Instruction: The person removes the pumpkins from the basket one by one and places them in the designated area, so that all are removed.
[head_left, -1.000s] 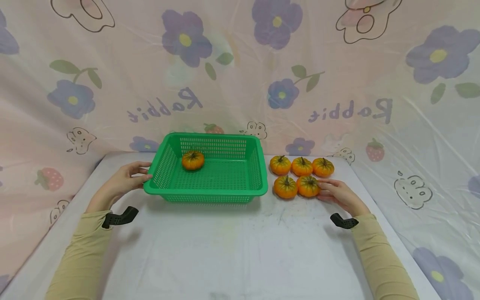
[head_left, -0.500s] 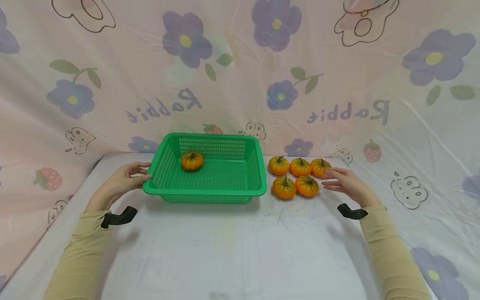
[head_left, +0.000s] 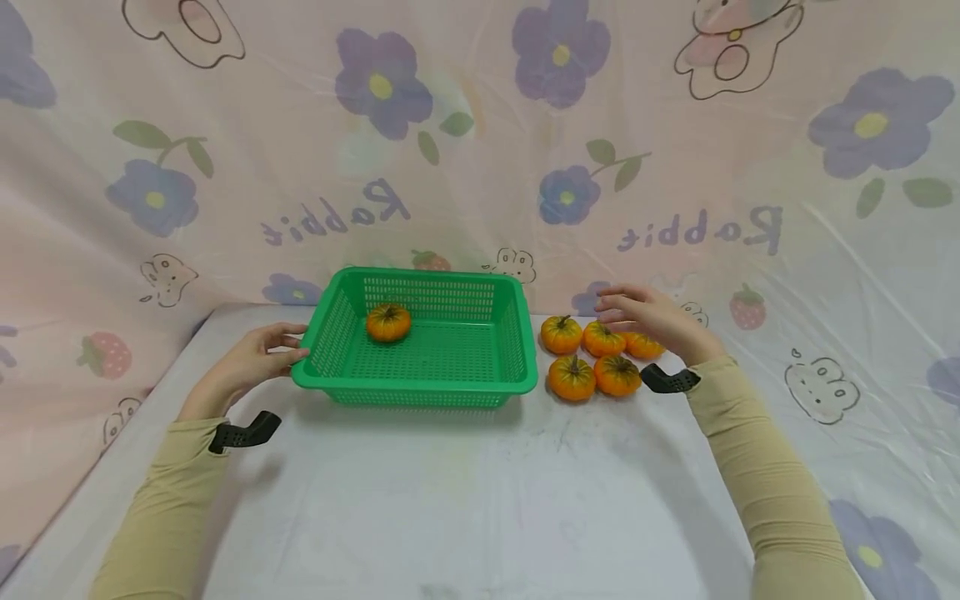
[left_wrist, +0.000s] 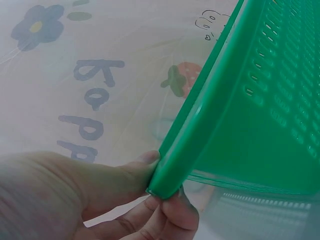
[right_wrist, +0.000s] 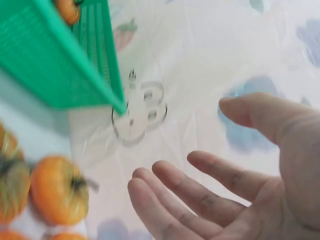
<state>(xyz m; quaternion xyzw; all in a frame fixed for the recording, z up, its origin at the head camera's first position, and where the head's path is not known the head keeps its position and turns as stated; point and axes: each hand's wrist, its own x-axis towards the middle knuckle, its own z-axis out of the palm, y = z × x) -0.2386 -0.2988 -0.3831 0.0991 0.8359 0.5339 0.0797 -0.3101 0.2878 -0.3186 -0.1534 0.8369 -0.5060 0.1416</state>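
A green plastic basket (head_left: 416, 386) with slotted walls stands on the table, one small orange pumpkin (head_left: 388, 323) in its back left part. My left hand (head_left: 251, 367) pinches the basket's left rim; the left wrist view has the thumb above the rim (left_wrist: 200, 117) and fingers curled beneath. Right of the basket, several more pumpkins form two rows, among them a front left pumpkin (head_left: 572, 377) and a back left pumpkin (head_left: 561, 334). Over the back row hovers my right hand (head_left: 652, 317), fingers spread and holding nothing. It partly hides the back right pumpkin (head_left: 643, 346).
A white cloth covers the table (head_left: 465, 500). Right behind the basket and pumpkins hangs a pink printed curtain (head_left: 465, 192), which also closes off both sides. Each wrist carries a small black camera mount, such as the right mount (head_left: 670, 379).
My right hand has left the front right pumpkin, drawn a little to the right, then risen and moved left over the back row. The left hand keeps its hold on the basket.
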